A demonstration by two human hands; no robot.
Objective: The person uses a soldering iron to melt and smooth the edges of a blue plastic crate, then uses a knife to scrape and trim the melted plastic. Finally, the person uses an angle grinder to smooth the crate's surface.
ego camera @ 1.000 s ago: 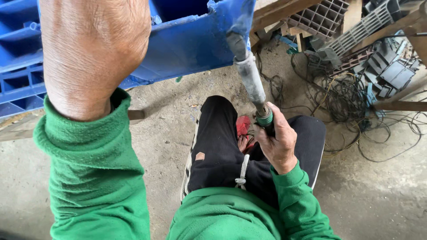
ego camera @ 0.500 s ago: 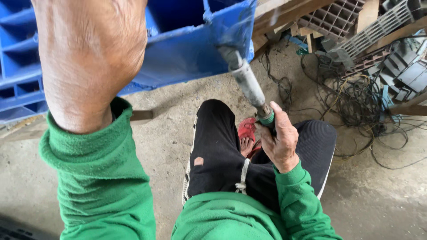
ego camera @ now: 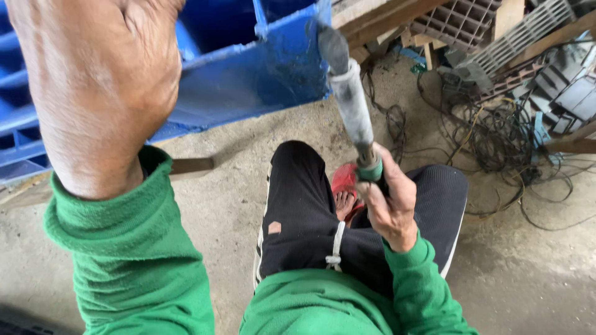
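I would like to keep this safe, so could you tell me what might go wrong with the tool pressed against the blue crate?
The tool tip meets the blue crate at its corner edge, so it might slip off. The left hand steadies that crate and could be struck. A bare foot in a red sandal lies below the right hand.

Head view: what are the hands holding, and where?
Right hand grips the grey tool at its lower handle end. Left hand is on the blue plastic crate; grip hidden.
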